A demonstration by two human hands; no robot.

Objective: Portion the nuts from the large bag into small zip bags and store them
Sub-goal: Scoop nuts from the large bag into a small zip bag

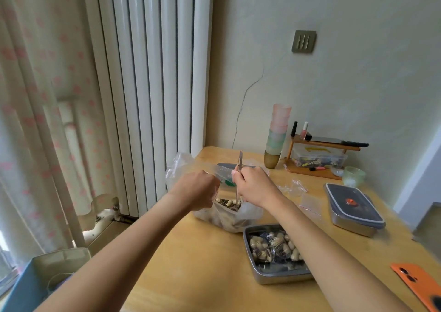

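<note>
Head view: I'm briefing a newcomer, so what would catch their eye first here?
Mid-picture, the left hand grips the nut bag while the right hand holds a metal utensil dipped in it. Nearer, a steel tray holds filled small bags; an orange phone lies at the near right.

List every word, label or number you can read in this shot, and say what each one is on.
No text is readable anywhere in this view.
Large bag: a green mark on the plastic, too blurred to read.
Pink bottle: any label is too small to read.
Wall plate: three vertical bars, no letters.
Lidded tin: an orange spot on the lid, no lettering visible.
</note>
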